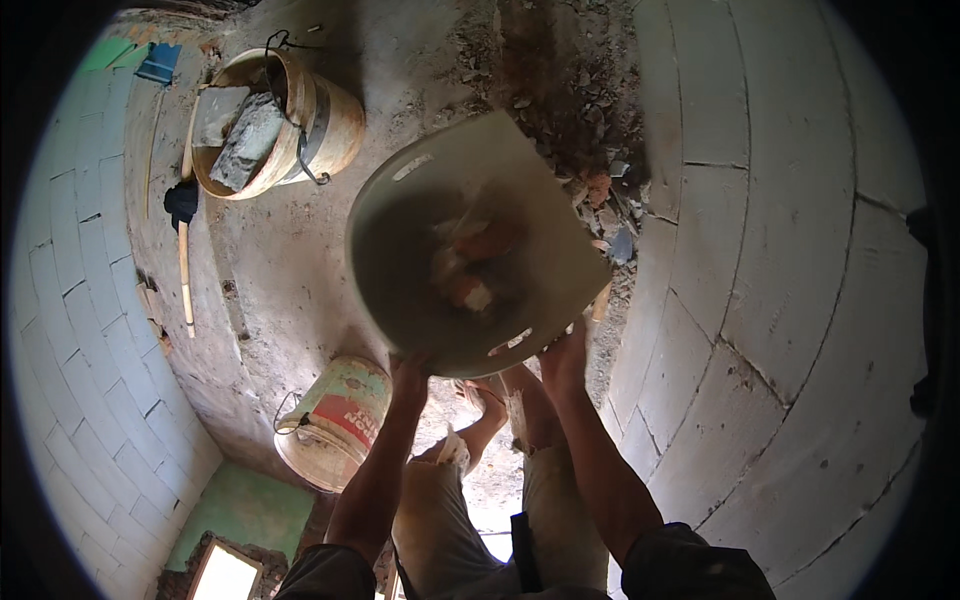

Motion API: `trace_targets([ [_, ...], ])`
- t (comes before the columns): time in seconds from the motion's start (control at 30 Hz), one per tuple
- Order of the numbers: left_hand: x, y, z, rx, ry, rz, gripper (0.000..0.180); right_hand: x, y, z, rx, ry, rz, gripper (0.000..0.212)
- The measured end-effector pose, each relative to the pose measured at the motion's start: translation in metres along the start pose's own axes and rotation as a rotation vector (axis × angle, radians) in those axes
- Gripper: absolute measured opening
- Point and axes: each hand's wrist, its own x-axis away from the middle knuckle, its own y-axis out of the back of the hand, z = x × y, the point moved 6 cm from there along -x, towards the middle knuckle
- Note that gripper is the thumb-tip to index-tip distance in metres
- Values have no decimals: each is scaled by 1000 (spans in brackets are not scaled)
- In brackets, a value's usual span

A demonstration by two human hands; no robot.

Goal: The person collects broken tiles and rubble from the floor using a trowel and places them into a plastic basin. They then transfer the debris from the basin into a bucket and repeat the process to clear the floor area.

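I hold a big greyish plastic scoop pan [385,240] out in front of me, its curved wall to the left and a straight lip to the upper right. Broken pieces of rubble [470,265], some reddish and some pale, lie inside it. My left hand [409,376] is closed on the near rim, its fingertips hidden beneath. Beside the near handle slot, my right hand [565,358] grips the same rim.
Loose rubble [600,190] lies along the right wall [720,250]. A bucket [330,125] with large chunks is at the upper left, near a wooden-handled tool [184,265] with a black head. Another bucket [345,400] lies left of my legs.
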Motion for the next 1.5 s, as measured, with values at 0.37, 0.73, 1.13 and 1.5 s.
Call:
trace_targets([
  [0.37, 84, 208, 95, 14, -160, -379, 83, -15, 123, -177, 1300, -659, 166, 43],
  [0.73, 28, 278, 197, -47, -286, -549, 77, -85, 170, -280, 1041, -481, 178, 43],
  [1.13, 85, 267, 148, -127, -287, -799, 92, -107, 179, -352, 920, -625, 96, 41],
  [1.5, 18, 239, 150, -204, -465, -566, 79, -172, 139, -302, 1000, -783, 480, 33],
])
